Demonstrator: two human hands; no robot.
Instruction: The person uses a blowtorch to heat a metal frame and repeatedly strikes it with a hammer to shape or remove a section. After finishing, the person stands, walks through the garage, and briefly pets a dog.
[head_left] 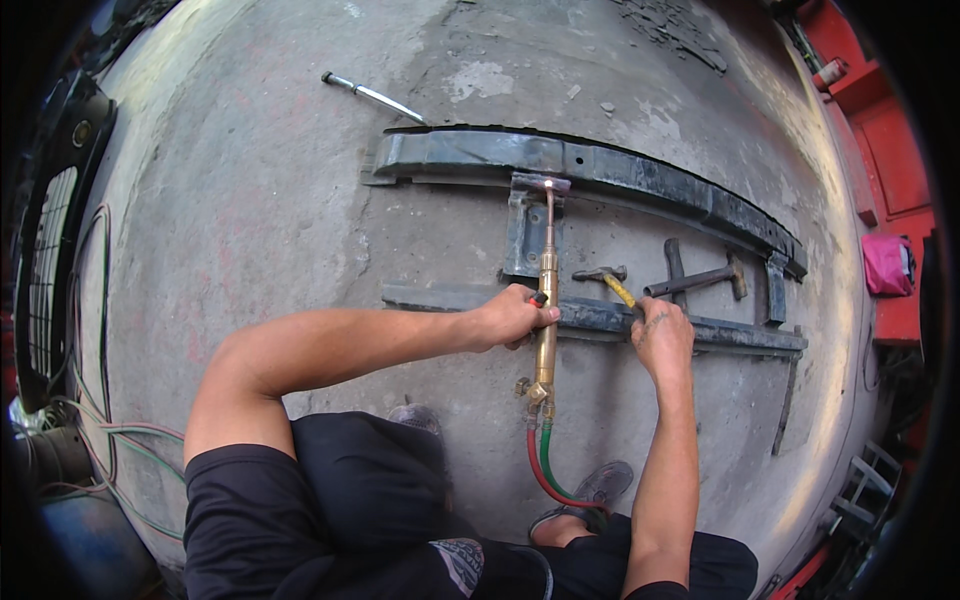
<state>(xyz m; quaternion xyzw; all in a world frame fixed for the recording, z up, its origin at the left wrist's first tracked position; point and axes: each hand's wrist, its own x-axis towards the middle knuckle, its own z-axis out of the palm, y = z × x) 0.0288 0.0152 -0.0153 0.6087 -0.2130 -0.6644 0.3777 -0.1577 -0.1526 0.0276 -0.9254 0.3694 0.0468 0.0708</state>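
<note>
My left hand (518, 318) is closed around the brass body of a gas torch (545, 358). A small red and black piece shows at its thumb; I cannot make out what it is. The torch's thin nozzle reaches up to a bracket (528, 235) on a long dark metal bumper beam (640, 172), with a bright glowing spot at the tip. My right hand (662, 342) grips the yellow handle of a hammer (620, 290), its head lying just right of the torch. Below both hands' level runs the lower metal rail (440, 296), partly hidden by my left hand.
Another hammer (705, 279) lies across a dark metal bar (675, 262) between beam and rail. A chrome wrench-like bar (375, 96) rests beyond the beam. Red and green hoses (540, 460) trail from the torch toward my feet. A car bumper (60, 230) stands far left, a pink bag (888, 265) right.
</note>
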